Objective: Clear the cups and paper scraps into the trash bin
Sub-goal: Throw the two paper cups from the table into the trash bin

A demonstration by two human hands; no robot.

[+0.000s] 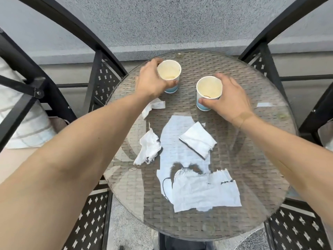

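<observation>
Two white paper cups with a blue base stand upright on a round glass-topped wicker table (252, 159). My left hand (151, 80) wraps around the far-left cup (169, 73). My right hand (227, 100) grips the nearer cup (209, 91) from its right side. Both cups look nearly empty, with a little brown residue inside. Paper scraps lie nearer to me: a small crumpled scrap (153, 106), a crumpled tissue (148, 148), a folded napkin (198, 139) and a large torn sheet (203, 191). No trash bin is in view.
Black metal chairs (97, 83) flank the table on the left and right. A grey wall (162, 24) rises just behind the table. A striped cushion (30, 127) rests on the left chair. A tiny paper strip (264, 104) lies at the table's right.
</observation>
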